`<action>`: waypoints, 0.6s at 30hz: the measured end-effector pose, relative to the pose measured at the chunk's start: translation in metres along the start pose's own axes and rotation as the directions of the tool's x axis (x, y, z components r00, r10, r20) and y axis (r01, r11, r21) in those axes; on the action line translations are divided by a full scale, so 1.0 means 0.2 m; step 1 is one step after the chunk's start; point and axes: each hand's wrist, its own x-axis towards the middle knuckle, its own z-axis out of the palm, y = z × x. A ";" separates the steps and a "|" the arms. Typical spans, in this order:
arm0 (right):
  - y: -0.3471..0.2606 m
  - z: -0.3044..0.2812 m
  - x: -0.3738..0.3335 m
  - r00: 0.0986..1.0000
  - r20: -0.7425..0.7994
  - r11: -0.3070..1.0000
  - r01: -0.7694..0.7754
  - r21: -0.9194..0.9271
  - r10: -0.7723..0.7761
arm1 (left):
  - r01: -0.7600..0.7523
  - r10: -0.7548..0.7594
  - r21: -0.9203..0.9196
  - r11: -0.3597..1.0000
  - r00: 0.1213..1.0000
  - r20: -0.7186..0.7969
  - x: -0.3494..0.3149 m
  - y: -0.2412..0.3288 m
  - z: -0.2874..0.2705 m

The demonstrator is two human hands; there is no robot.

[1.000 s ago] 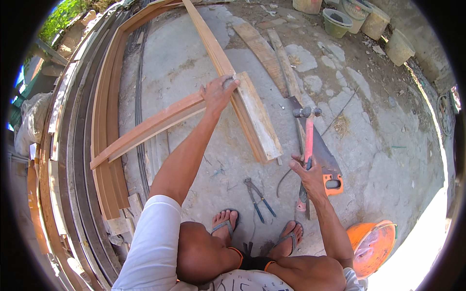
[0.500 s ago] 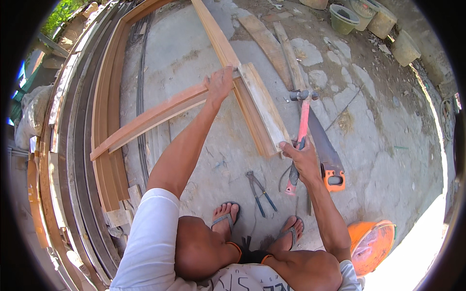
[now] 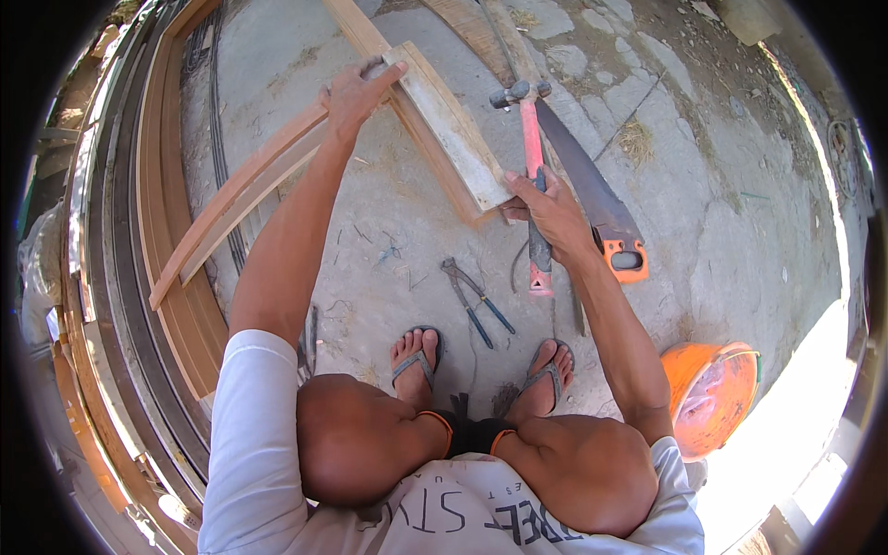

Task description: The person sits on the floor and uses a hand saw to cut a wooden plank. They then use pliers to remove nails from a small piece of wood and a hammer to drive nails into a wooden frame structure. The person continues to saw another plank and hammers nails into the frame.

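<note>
My left hand (image 3: 350, 95) is closed round a wooden corner, where the end of a reddish-brown rail (image 3: 248, 180) meets a long brown beam (image 3: 363, 26). Its thumb stretches onto the upper end of a pale, white-stained board (image 3: 449, 125) lying along the beam. My right hand (image 3: 555, 211) grips a hammer (image 3: 531, 139) with a pink handle and dark grip, its metal head pointing away from me. The same hand's thumb presses the board's near end; some of its fingers are hidden.
A handsaw (image 3: 597, 185) with an orange handle lies right of the hammer. Pincers (image 3: 474, 301) lie on the concrete before my sandalled feet. An orange bucket (image 3: 710, 398) stands at the right. Brown frame timbers (image 3: 162, 185) and stacked planks (image 3: 97, 305) run along the left.
The view has shifted, and the scene sits higher. The pale board has moved a little left. My right hand has carried the hammer left. My left thumb now reaches onto the board.
</note>
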 end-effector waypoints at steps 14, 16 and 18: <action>-0.05 -0.02 0.04 0.996 0.089 0.977 0.044 -0.211 -0.026 | 0.010 -0.004 -0.073 0.997 0.996 0.086 0.05 -0.06 -0.01; -0.06 -0.02 0.08 0.997 0.069 0.941 0.059 -0.333 -0.038 | -0.004 0.010 -0.075 0.997 0.997 0.076 0.05 -0.06 -0.03; -0.11 0.00 0.11 0.992 0.043 0.896 0.127 -0.425 -0.120 | -0.006 0.007 -0.028 1.000 0.998 0.061 0.02 -0.01 -0.02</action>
